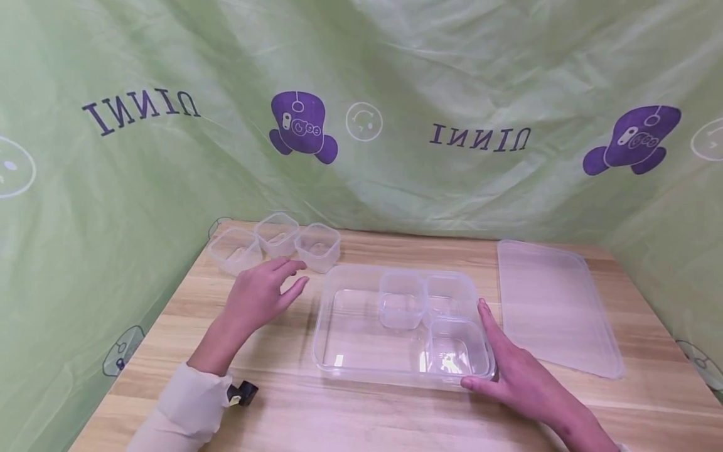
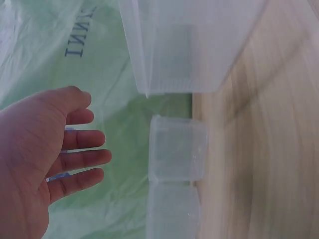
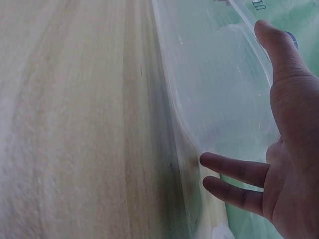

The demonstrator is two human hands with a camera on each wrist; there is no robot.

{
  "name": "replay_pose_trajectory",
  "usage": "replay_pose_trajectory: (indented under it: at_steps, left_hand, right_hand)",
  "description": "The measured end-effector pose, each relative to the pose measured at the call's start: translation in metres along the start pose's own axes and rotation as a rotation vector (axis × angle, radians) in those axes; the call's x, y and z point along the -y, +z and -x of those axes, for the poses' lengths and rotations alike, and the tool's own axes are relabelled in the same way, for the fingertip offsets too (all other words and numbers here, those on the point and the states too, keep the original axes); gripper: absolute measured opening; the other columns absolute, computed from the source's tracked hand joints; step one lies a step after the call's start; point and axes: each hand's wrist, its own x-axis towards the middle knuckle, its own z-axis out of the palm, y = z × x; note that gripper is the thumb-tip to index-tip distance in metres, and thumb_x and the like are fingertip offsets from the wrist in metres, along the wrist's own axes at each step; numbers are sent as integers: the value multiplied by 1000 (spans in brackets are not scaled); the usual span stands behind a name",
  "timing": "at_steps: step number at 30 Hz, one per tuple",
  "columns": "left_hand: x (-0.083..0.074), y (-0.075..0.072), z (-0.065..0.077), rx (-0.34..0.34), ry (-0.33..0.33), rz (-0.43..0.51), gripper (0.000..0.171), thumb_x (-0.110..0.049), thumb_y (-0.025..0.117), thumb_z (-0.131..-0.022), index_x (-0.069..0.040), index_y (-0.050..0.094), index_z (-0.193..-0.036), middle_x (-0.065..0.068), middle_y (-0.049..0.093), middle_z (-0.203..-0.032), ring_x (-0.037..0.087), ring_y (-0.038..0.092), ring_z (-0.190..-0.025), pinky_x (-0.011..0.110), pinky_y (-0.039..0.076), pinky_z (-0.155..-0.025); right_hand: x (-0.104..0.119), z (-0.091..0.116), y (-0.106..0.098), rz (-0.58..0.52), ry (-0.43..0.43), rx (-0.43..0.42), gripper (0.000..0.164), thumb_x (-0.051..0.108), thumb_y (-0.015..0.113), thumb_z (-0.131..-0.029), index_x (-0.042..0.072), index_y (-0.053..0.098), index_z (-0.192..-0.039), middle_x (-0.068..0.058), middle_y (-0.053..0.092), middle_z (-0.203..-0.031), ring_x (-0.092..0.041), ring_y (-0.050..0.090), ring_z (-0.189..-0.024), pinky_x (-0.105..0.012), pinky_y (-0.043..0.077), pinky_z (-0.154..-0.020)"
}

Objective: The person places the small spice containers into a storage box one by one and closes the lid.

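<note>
A large clear rectangular plastic container (image 1: 367, 339) stands open on the table. Three small clear square cups sit in its right part: one cup (image 1: 402, 311) toward the middle, another (image 1: 452, 282) at the back right corner, the third (image 1: 459, 345) at the front right. My right hand (image 1: 516, 376) rests against the container's right end, its fingers extended in the right wrist view. To the left, my left hand (image 1: 257, 295) hovers with loose fingers and holds nothing. It is nearest three more small cups, a left one (image 1: 236, 251), a rear one (image 1: 277, 235) and a right one (image 1: 319, 248).
A flat translucent lid (image 1: 553, 307) lies on the wooden table (image 1: 316, 417) to the right of the container. Green printed cloth (image 1: 395, 194) hangs behind the table and along both sides. A small black object (image 1: 243, 393) is at the left cuff.
</note>
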Motion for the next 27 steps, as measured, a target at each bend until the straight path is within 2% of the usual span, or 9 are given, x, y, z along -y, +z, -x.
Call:
replay_pose_trajectory:
  at_steps: [4, 8, 16, 22, 27]
  left_hand:
    - [11, -2, 6, 31, -142, 13, 25, -21, 78, -89, -9, 74, -110, 6, 72, -103, 27, 71, -81, 42, 52, -51]
    - [19, -6, 10, 26, -243, 20, 27, -20, 76, -91, -7, 73, -115, 9, 69, -105, 30, 67, -83, 46, 53, -56]
    - [38, -15, 14, 8, -376, -11, 34, -16, 74, -92, -6, 68, -125, 14, 63, -108, 33, 63, -82, 52, 50, -56]
    - [55, -18, 21, 31, -475, 4, 45, -23, 75, -94, -5, 63, -133, 22, 53, -131, 43, 59, -109, 64, 49, -66]
    - [67, -19, 27, 44, -498, -1, 47, -25, 76, -93, -2, 62, -131, 27, 46, -144, 48, 53, -120, 66, 48, -72]
  right_hand:
    - [-1, 0, 1, 6, -4, 1, 124, 57, 81, -84, 18, -3, -166, -18, 20, -167, -46, 56, -127, -63, 47, -98]
    - [-2, 0, 1, 11, -5, 4, 124, 58, 80, -84, 19, -4, -166, -15, 18, -169, -44, 55, -128, -62, 47, -99]
    - [-2, 0, 1, -3, 2, 2, 124, 59, 80, -84, 19, -4, -166, -15, 19, -169, -45, 55, -127, -63, 47, -98]
    - [-2, 0, 1, -1, 2, 2, 124, 59, 80, -83, 19, -4, -166, -15, 19, -169, -45, 55, -128, -63, 47, -98]
    - [-2, 0, 1, -1, -2, 3, 124, 59, 80, -83, 18, -4, -166, -16, 19, -168, -45, 56, -126, -63, 48, -98]
